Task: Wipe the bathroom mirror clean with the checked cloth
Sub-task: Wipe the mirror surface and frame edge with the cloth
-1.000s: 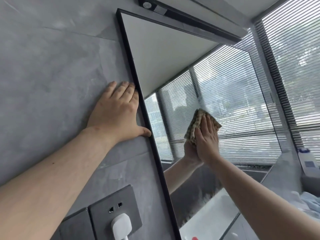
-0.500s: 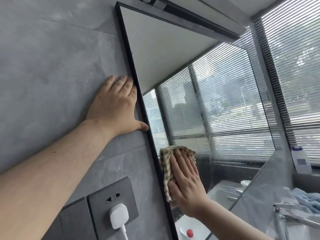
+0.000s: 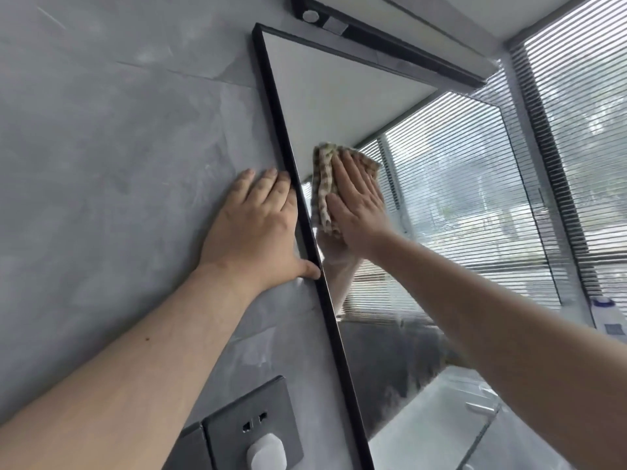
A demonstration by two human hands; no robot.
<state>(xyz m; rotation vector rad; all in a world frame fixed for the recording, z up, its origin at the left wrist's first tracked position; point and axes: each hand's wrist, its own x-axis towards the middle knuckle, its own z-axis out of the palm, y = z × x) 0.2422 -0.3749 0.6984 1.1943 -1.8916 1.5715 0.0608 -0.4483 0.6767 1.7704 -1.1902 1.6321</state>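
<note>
A black-framed mirror hangs on the grey wall and reflects window blinds. My right hand lies flat with straight fingers on the checked cloth, pressing it against the glass near the mirror's left edge, in its upper half. The cloth's folded edge shows left of and above my fingers. My left hand rests flat on the grey wall just left of the frame, its thumb touching the frame's black edge.
A dark wall socket with a white plug sits low on the grey wall. A dark light bar runs above the mirror. Window blinds fill the right side, with a white bottle below them.
My right hand has slid the cloth up along the mirror's left edge from lower down, after first sweeping it down and left from mid-glass. My left hand stays on the wall.
</note>
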